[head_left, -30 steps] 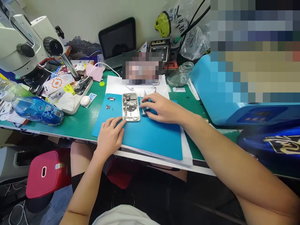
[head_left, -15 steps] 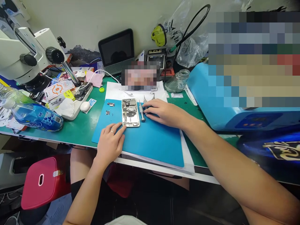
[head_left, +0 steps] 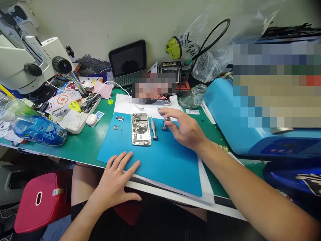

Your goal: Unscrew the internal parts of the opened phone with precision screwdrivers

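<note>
- Holds the hands well apart, one low on the left, one higher on the right.
- Shows the left hand (head_left: pixel 112 183) unclosed, with fingers fanned over the near edge of the blue mat (head_left: pixel 160 167) and thumb stretched past it, well short of the phone.
- Curves the right hand (head_left: pixel 188 130) thumb and forefinger about a grey screwdriver (head_left: pixel 164 128); cannot tell whether pinched or merely beside it.
- Has the opened phone (head_left: pixel 141 130) lying on the mat with its insides facing up, between the two hands.
- Lies just right of the phone: another screwdriver (head_left: pixel 153 129), tip pointing away.
- Includes, left of the phone, small metal parts (head_left: pixel 119 118) on the mat.
- Shows white paper (head_left: pixel 122 103) partly under the mat, on a green surface (head_left: pixel 87 145).
- Places farther left a blue bottle (head_left: pixel 37 129), lying on its side, and a microscope (head_left: pixel 45 50).
- Places to the far right a glass jar (head_left: pixel 193 97), tilted, near a large blue casing (head_left: pixel 222 113).
</note>
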The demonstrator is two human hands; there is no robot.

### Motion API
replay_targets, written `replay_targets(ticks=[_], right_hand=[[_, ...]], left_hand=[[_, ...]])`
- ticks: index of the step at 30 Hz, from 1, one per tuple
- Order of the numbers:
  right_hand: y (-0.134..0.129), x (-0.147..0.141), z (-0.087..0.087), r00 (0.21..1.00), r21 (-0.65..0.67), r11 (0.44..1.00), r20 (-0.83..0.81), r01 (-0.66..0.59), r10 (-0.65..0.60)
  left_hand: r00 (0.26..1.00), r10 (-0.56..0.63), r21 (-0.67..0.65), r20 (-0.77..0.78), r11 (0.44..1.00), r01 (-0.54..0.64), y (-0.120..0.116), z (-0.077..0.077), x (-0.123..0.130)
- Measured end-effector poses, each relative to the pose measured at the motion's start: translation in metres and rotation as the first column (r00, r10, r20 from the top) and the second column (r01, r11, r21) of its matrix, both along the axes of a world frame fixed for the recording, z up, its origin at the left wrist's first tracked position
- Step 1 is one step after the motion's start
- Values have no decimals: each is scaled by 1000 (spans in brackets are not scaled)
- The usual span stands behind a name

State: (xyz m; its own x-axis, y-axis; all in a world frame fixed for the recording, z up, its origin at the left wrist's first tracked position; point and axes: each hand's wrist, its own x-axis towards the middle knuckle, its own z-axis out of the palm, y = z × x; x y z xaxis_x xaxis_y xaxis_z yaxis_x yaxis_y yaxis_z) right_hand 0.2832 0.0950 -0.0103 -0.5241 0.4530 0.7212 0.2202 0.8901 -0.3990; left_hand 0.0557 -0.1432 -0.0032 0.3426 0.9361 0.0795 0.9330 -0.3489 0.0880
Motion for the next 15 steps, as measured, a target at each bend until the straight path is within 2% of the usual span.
replay_targets(ticks=[2,4,6,9,11,12,15], right_hand=[[-4,-4,-3,993,-87,996,-118,3,-13],[-9,-9,-5,957,-234,972,-282,2,-69],[-14,-14,-4,872,-377,926,-461,-22,-167],[-22,-21,6,784,-451,889,-578,-76,-226],[-30,-28,17,699,-520,829,-671,-206,-247],[-35,-32,23,685,-545,798,-685,-257,-247],[-52,-46,38,726,-593,716,-665,-369,-176]], left_hand=[[1000,12,19,-24,1000,-11,-2,-5,-1],[1000,14,52,-27,999,-13,-2,-9,-1],[1000,10,80,-15,997,-9,-1,-13,-1],[999,15,118,32,993,-19,1,-20,-2],[996,27,160,81,986,-39,2,-26,-1],[994,32,186,103,981,-51,2,-28,0],[990,42,254,137,964,-76,3,-33,2]])
